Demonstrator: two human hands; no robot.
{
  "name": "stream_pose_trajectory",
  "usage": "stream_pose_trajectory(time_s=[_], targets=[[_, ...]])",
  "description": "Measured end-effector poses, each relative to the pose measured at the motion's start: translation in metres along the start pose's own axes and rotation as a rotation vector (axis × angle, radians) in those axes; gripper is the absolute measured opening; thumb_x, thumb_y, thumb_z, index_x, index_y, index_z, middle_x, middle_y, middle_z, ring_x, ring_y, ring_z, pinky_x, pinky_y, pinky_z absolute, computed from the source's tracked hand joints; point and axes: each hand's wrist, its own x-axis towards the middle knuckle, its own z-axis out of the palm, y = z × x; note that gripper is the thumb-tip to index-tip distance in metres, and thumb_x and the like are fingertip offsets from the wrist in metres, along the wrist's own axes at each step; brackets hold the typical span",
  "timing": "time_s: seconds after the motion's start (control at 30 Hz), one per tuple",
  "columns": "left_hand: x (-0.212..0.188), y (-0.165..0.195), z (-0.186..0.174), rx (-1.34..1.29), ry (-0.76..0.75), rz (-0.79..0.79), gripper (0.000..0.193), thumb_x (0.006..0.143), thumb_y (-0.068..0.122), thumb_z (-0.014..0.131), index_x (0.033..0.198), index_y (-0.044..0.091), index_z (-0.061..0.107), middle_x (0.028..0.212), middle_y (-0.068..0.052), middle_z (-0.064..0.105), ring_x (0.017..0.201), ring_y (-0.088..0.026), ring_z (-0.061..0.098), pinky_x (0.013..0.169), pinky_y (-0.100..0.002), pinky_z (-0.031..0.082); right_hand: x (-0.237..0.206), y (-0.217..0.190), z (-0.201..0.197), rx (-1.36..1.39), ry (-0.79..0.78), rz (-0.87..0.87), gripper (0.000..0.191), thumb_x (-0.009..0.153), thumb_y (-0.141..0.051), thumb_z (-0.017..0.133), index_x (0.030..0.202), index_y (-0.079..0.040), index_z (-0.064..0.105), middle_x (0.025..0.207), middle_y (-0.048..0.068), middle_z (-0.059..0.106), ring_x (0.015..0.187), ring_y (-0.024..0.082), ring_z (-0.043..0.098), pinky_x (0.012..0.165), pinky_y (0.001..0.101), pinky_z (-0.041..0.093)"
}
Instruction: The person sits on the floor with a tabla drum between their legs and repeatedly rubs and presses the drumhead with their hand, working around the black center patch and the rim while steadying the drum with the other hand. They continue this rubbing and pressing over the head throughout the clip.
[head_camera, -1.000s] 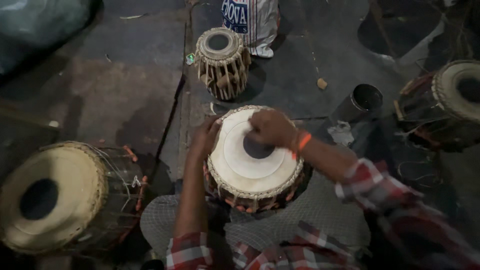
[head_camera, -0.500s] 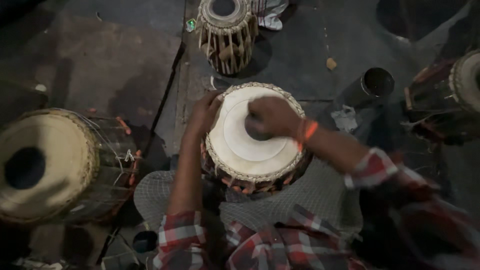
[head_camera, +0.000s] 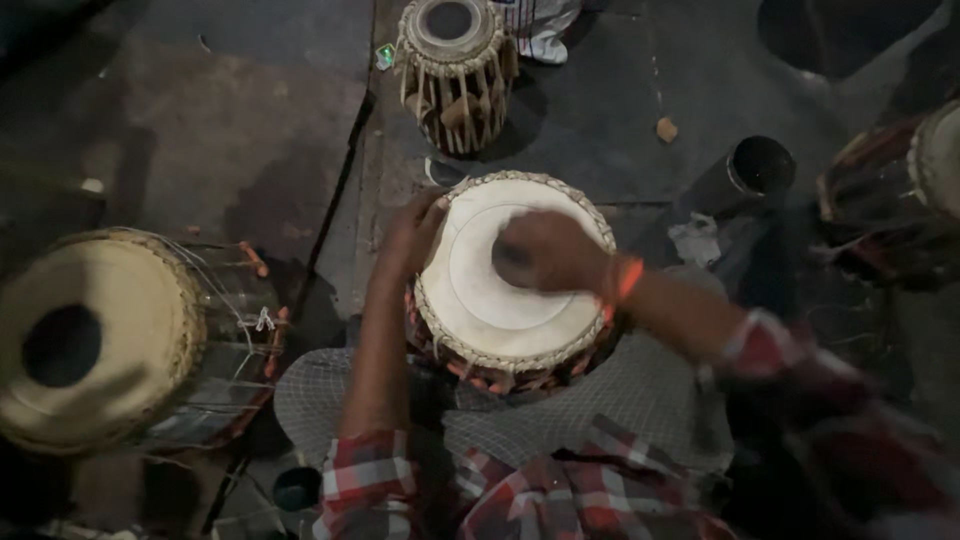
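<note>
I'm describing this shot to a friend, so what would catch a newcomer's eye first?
First, the pale-skinned drum in the person's lap at centre: the right hand rests on its middle, blurred, while the left hand grips its far-left rim. Next, a large drum with a dark centre patch lies at left, and a smaller laced drum stands at top.

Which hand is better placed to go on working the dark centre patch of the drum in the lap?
Probably the right hand: it lies over the middle of the drum skin, covering the dark patch. The left hand grips the rim at the far left edge, steadying it.
</note>
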Motion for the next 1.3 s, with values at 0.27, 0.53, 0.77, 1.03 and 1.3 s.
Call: stream_pose_trajectory(time_s=[0.27, 0.53, 0.77, 1.03, 1.3], targets=[[-0.005, -0.002, 0.000, 0.019, -0.026, -0.056, 0.042, 0.102, 0.034, 0.058, 0.132, 0.006, 0.066, 0.123, -0.018, 0.073, 0.116, -0.030, 0.069, 0.098, -0.038, 0.050, -0.005, 0.005, 0.004, 0.052, 0.025, 0.173, 0.029, 0.090, -0.035, 0.075, 0.090, -0.007, 0.067, 0.087, 0.013, 0.066, 0.081, 0.035, 0.065, 0.073, 0.0460, 0.050], [0.005, -0.001, 0.001, 0.001, -0.016, -0.015, 0.041, 0.101, 0.033, 0.058, 0.131, 0.006, 0.067, 0.123, -0.017, 0.074, 0.118, -0.029, 0.070, 0.099, -0.038, 0.051, -0.015, -0.032, 0.001, 0.019, -0.060, -0.099, 0.038, 0.081, -0.041, 0.080, 0.080, -0.008, 0.064, 0.079, 0.015, 0.062, 0.077, 0.038, 0.061, 0.068, 0.0502, 0.047], [-0.002, 0.000, -0.001, 0.039, -0.030, -0.071, 0.039, 0.103, 0.031, 0.058, 0.133, 0.007, 0.064, 0.125, -0.019, 0.071, 0.119, -0.032, 0.067, 0.099, -0.040, 0.049, -0.022, -0.001, 0.021, 0.080, 0.023, 0.082, 0.026, 0.091, -0.034, 0.074, 0.093, -0.010, 0.069, 0.091, 0.012, 0.067, 0.087, 0.034, 0.066, 0.079, 0.0452, 0.052], [0.004, -0.003, -0.001, 0.063, 0.005, -0.060, 0.042, 0.100, 0.033, 0.060, 0.133, 0.008, 0.065, 0.128, -0.018, 0.070, 0.122, -0.033, 0.065, 0.101, -0.041, 0.048, -0.002, -0.006, 0.007, 0.121, -0.077, 0.124, 0.028, 0.085, -0.035, 0.077, 0.088, -0.009, 0.068, 0.087, 0.013, 0.067, 0.084, 0.036, 0.066, 0.074, 0.0474, 0.051], [-0.002, -0.002, 0.000, 0.027, -0.002, 0.000, 0.040, 0.102, 0.033, 0.058, 0.133, 0.008, 0.066, 0.123, -0.018, 0.073, 0.118, -0.031, 0.069, 0.099, -0.039, 0.051, -0.010, 0.011, 0.015, 0.033, 0.051, 0.052, 0.031, 0.092, -0.037, 0.075, 0.090, -0.007, 0.065, 0.089, 0.013, 0.064, 0.087, 0.037, 0.064, 0.078, 0.0480, 0.051]])
